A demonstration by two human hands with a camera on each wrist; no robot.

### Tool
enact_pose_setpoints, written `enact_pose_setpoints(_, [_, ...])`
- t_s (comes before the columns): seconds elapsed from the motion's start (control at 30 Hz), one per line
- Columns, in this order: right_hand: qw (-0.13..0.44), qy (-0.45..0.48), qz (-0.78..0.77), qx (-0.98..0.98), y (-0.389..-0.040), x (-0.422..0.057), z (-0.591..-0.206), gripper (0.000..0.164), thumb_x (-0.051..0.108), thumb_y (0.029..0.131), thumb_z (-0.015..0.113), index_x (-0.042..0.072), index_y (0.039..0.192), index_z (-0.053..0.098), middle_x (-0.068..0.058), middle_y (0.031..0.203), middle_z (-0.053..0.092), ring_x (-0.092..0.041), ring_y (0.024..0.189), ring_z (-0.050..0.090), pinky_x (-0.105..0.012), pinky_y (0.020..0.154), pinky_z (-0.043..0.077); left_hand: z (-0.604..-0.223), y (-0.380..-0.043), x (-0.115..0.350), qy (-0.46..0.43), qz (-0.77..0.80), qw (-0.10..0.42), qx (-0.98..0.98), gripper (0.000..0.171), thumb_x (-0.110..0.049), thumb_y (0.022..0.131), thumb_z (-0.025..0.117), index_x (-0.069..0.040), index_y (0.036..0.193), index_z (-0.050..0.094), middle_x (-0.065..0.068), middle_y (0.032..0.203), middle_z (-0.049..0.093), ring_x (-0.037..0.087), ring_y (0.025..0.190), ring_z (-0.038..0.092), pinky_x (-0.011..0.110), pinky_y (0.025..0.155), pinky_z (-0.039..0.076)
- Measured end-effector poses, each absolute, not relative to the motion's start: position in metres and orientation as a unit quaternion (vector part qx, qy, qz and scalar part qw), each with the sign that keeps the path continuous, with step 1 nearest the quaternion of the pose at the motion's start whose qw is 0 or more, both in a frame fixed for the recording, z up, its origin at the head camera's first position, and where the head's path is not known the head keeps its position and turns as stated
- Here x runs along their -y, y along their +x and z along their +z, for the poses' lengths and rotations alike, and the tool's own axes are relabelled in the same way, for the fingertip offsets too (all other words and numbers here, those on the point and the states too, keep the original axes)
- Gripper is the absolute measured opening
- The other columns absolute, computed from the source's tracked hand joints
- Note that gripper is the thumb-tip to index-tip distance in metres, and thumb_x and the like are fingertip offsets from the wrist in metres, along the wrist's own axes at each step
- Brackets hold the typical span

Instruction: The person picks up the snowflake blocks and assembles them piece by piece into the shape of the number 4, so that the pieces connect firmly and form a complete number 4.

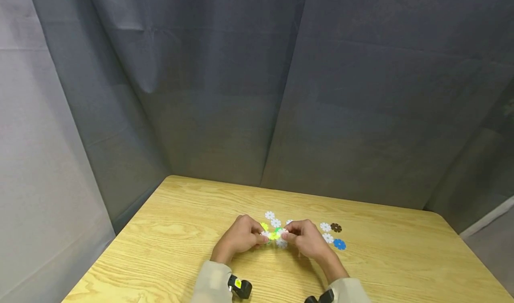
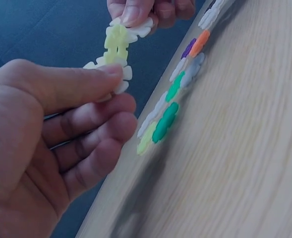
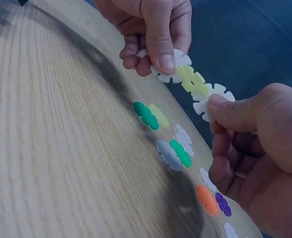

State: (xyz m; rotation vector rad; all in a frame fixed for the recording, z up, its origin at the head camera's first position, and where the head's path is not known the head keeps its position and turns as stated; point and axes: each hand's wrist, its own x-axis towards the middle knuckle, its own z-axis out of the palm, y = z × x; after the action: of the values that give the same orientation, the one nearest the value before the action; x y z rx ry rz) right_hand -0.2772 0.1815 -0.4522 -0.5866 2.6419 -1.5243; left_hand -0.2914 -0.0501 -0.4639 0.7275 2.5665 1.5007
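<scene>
My left hand pinches a white notched flower-shaped disc between thumb and fingers. Opposite it, my right hand pinches another white notched disc the same way. A yellow notched disc sits between these two and joins them into a short chain, held above the table. In the left wrist view the yellow disc stands edge-to-edge with both white ones. Thumbs cover part of each white disc.
Loose discs lie on the wooden table beneath and beyond the hands: green, orange, purple and several white. To the right are a brown disc and a blue disc. A grey curtain hangs behind.
</scene>
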Motion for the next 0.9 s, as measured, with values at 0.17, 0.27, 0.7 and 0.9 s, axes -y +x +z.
enact_pose_setpoints(0.17, [0.010, -0.178, -0.492, -0.852, -0.278, -0.183, -0.453, 0.011, 0.013, 0.094, 0.071, 0.002, 0.093, 0.073, -0.003, 0.076, 0.063, -0.016, 0.063, 0.049, -0.028, 0.054, 0.042, -0.466, -0.293, 0.054, 0.228, 0.497, 0.037, -0.837, 0.018, -0.011, 0.089, 0.076, -0.004, 0.072, 0.075, 0.007, 0.063, 0.067, 0.008, 0.050, 0.048, 0.022, 0.047, 0.037])
enact_pose_setpoints(0.27, [0.006, -0.169, -0.497, -0.851, -0.279, -0.185, -0.452, 0.011, 0.012, 0.093, 0.072, 0.001, 0.095, 0.073, -0.004, 0.080, 0.065, -0.018, 0.066, 0.053, -0.028, 0.056, 0.045, -0.466, -0.294, 0.057, 0.225, 0.496, 0.036, -0.838, 0.017, -0.013, 0.090, 0.075, -0.004, 0.075, 0.076, 0.005, 0.066, 0.068, 0.009, 0.053, 0.051, 0.023, 0.049, 0.040])
enact_pose_setpoints(0.7, [0.011, -0.169, -0.440, -0.882, -0.282, -0.184, -0.463, 0.019, 0.016, 0.087, 0.079, 0.000, 0.096, 0.075, -0.003, 0.083, 0.065, -0.019, 0.067, 0.060, -0.031, 0.058, 0.050, -0.467, -0.295, 0.069, 0.206, 0.490, 0.033, -0.846, 0.012, -0.015, 0.089, 0.076, -0.010, 0.078, 0.078, 0.001, 0.072, 0.070, 0.022, 0.062, 0.065, 0.027, 0.054, 0.049])
enact_pose_setpoints(0.9, [0.011, -0.174, -0.396, -0.902, -0.284, -0.181, -0.468, 0.019, 0.017, 0.083, 0.082, 0.001, 0.092, 0.076, 0.000, 0.076, 0.064, -0.014, 0.062, 0.057, -0.030, 0.055, 0.050, -0.467, -0.295, 0.074, 0.196, 0.495, 0.034, -0.846, 0.009, -0.015, 0.089, 0.077, -0.012, 0.081, 0.079, -0.001, 0.075, 0.071, 0.026, 0.066, 0.067, 0.030, 0.056, 0.051])
